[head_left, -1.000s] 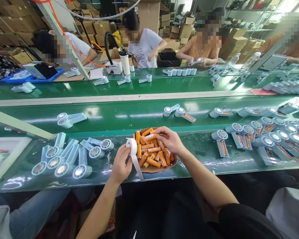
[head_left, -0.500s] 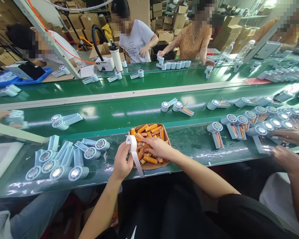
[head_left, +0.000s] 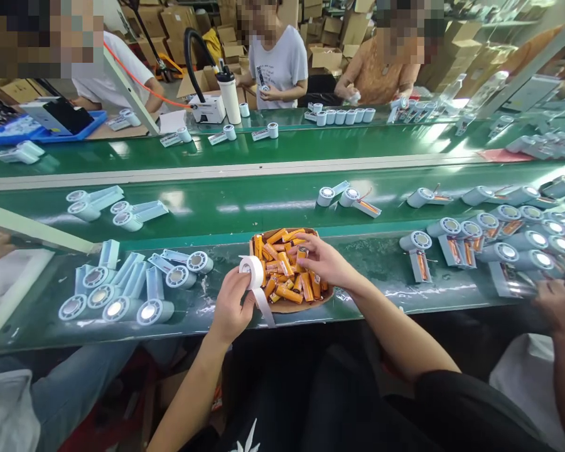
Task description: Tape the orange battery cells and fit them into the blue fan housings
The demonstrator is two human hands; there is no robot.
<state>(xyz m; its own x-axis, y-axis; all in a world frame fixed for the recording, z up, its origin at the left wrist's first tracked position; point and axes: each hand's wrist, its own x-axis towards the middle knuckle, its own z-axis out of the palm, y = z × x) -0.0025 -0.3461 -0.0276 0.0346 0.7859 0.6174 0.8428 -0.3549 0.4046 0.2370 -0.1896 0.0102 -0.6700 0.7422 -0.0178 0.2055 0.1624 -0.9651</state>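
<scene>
My left hand (head_left: 233,306) grips a roll of white tape (head_left: 255,271), with a loose strip (head_left: 264,307) hanging from it toward the bench edge. To its right stands a shallow cardboard box (head_left: 327,295) full of orange cylindrical batteries (head_left: 282,294). Above the box, my right hand (head_left: 327,260) pinches one orange battery (head_left: 302,253) between thumb and fingers, its end tipped upward.
Pale blue fan housings (head_left: 153,311) lie in a group on the left of the bench. More housings, with orange batteries fitted (head_left: 420,267), are at right near a co-worker's hands (head_left: 558,301). Green conveyor belts (head_left: 263,210) run across. Several people work opposite.
My right hand has risen from among the batteries and now holds one. The left hand keeps the tape roll. Another pair of housings has come into view on the left belt.
</scene>
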